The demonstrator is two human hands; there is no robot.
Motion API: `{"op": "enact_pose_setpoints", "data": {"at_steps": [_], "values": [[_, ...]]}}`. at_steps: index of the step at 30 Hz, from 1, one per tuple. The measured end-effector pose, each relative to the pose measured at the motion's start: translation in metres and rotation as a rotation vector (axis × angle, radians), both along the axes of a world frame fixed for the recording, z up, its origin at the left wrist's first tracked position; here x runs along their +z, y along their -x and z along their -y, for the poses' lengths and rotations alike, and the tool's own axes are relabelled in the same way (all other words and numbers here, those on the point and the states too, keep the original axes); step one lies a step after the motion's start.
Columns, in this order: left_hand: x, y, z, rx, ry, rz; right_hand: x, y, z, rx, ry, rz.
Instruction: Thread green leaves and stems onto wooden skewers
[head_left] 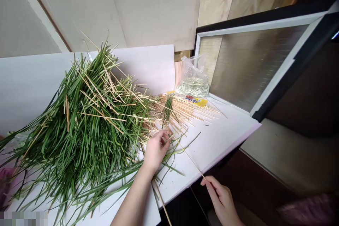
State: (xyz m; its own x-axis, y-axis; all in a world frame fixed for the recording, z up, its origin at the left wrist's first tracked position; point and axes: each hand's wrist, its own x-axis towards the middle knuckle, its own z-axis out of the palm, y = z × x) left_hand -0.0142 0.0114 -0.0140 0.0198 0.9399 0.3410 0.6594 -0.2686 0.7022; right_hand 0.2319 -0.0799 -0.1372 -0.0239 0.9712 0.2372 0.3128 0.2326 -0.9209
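Note:
My right hand (221, 199), low on the right beyond the table's front edge, pinches the near end of a thin bamboo skewer (191, 159). The skewer slants up and left to my left hand (157, 148), whose thumb and fingers are closed around chive stalks by its far tip. Whether the tip has gone through the stalks is too small to tell. Long green chive leaves (113, 180) trail left under my left wrist. A large heap of chives (92, 137) with loose skewers across it lies left of my left hand.
Many skewers (182, 111) fan out behind my hands, with a small chive bundle (167, 108) on them. A clear plastic bag (193, 81) of pale strips stands at the back corner. A framed glass panel (254, 67) borders the white table (209, 141) at right. One skewer (162, 201) overhangs the front edge.

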Motion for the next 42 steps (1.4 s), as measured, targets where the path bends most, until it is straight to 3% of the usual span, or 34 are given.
{"op": "enact_pose_setpoints", "data": {"at_steps": [16, 31, 42], "values": [[0.0062, -0.0007, 0.0006, -0.037, -0.006, 0.119, -0.0002, -0.0039, 0.008, 0.041, 0.001, 0.025], [0.0021, 0.0002, -0.001, -0.076, 0.015, 0.169, 0.0037, -0.0036, 0.0078, 0.059, -0.034, -0.016], [-0.0006, -0.0039, -0.0009, -0.037, -0.026, 0.183, 0.0039, -0.0025, 0.0084, 0.072, -0.011, -0.027]]}}
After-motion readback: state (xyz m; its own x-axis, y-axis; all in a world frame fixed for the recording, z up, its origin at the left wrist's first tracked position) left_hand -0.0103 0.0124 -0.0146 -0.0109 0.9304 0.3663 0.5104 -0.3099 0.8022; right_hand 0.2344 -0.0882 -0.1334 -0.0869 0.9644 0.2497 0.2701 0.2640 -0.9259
